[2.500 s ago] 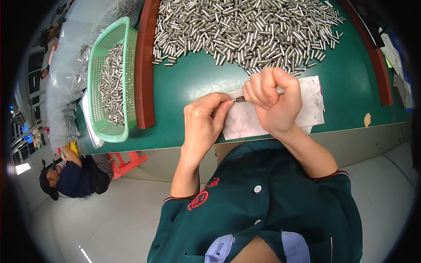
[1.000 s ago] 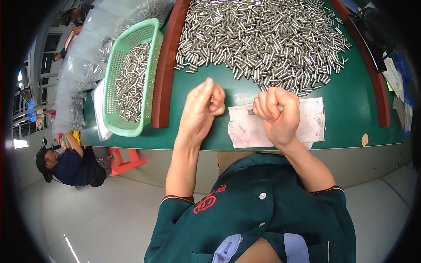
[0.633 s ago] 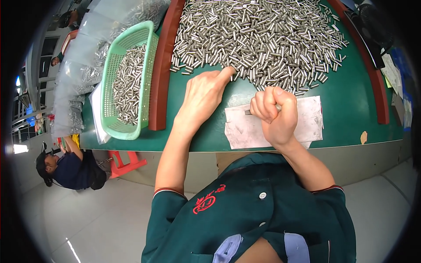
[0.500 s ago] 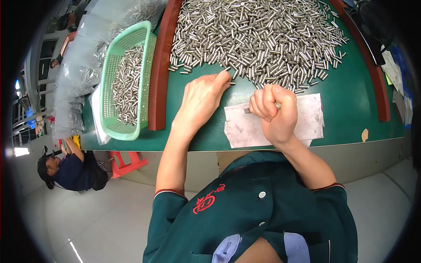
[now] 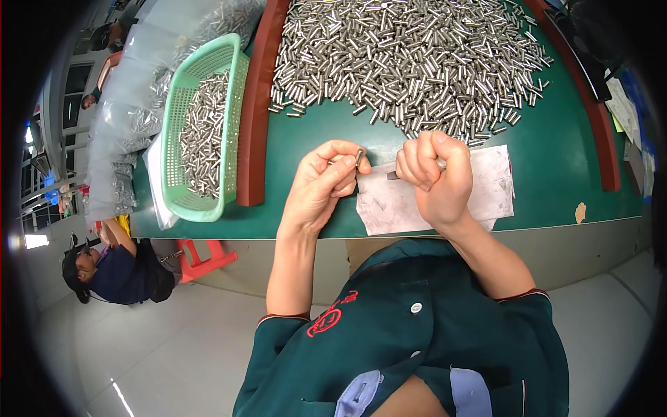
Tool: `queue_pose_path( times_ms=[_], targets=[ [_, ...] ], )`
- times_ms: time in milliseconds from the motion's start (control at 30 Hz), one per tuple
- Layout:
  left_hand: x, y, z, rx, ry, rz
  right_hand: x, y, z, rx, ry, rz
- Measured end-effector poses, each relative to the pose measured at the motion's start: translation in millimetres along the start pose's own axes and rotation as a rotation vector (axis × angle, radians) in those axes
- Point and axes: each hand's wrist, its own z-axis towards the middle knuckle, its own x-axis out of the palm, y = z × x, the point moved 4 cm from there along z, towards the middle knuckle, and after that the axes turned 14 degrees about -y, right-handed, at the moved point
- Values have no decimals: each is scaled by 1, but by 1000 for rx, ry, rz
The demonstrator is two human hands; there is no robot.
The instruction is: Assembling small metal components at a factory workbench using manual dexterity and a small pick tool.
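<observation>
Between the thumb and fingertips of my left hand stands a short metal pin. My right hand is closed in a fist around a narrow tool with a flat metal end; the fingers hide most of it, so its kind does not show. Under the right fist lies a smudged whitish cloth or paper. Beyond both hands spreads a large heap of short silvery metal pins on the green tabletop.
Left of the heap runs a dark red rail; a second red rail bounds the right. A light green basket holds more pins. Clear plastic bags of metal parts line the far left. A person sits beyond, near a red stool.
My left hand has drawn back from the heap's edge and turned over, bringing a pin toward my right hand. The right fist has hardly moved.
</observation>
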Motion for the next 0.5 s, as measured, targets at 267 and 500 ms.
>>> queue_pose_path(
  times_ms=[267, 500],
  targets=[
    [1, 1, -3, 5, -46, 49, -1, 0, -1, 13, -46, 85],
    [31, -3, -25, 548, -69, 1126, -6, 4, -1, 12, -47, 160]
  ],
)
